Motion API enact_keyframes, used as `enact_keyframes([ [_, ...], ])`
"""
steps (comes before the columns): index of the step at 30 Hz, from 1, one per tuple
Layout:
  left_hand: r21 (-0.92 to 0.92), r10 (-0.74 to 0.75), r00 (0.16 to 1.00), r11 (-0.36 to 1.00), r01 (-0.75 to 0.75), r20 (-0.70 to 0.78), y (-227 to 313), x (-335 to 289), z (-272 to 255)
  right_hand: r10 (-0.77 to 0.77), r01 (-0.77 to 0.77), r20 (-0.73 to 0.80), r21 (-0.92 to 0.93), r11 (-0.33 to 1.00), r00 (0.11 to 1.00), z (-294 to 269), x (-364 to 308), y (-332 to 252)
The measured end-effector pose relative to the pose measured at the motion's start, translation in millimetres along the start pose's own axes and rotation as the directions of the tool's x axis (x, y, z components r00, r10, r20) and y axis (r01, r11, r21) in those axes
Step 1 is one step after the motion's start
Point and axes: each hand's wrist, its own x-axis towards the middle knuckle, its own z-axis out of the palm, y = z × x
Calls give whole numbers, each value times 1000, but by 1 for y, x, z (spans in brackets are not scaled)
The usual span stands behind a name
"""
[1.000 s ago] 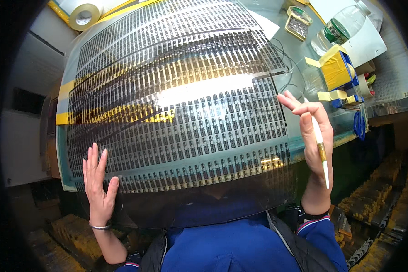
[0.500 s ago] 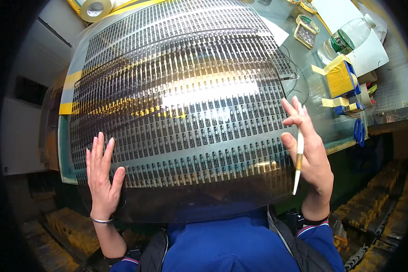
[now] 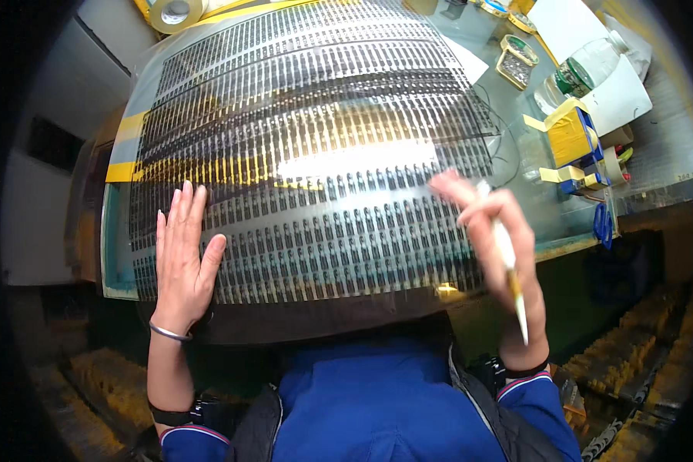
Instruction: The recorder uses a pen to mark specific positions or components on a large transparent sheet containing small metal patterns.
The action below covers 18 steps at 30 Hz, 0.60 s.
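A large transparent film sheet point(image 3: 316, 223) printed with rows of small dark shapes covers the work table, its near edge toward my body. My left hand point(image 3: 183, 266) lies flat on the sheet's left side, fingers stretched out and nothing held. At the sheet's right side, my right hand point(image 3: 500, 239) is blurred by motion. Its curled fingers grip a slim white pen-like tool point(image 3: 503, 245) with a gold-brown band, its thin pointed end slanting down toward my wrist. The right index finger reaches out over the film; whether it touches is unclear.
Bright light reflects off the sheet's middle. Along the right stand yellow-and-blue tape dispensers point(image 3: 571, 137), blue-handled scissors point(image 3: 604, 225), a clear bottle point(image 3: 581, 73) and a small open container of bits point(image 3: 516, 61). A tape roll point(image 3: 175, 11) sits at the far left. Glass table edge point(image 3: 566, 248) runs right.
The film has shifted away from my body. My left hand has moved farther forward with it, and my right hand has swung left over the sheet, still holding the white tool.
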Motion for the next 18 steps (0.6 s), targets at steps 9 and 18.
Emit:
enact_keyframes([
  [9,117,-26,997,993,18,68,-2,39,13,116,-121,-50,-116,986,992,-19,7,34],
  [18,-589,839,539,401,-702,-71,173,16,22,99,-108,-89,-100,989,991,-17,7,36],
])
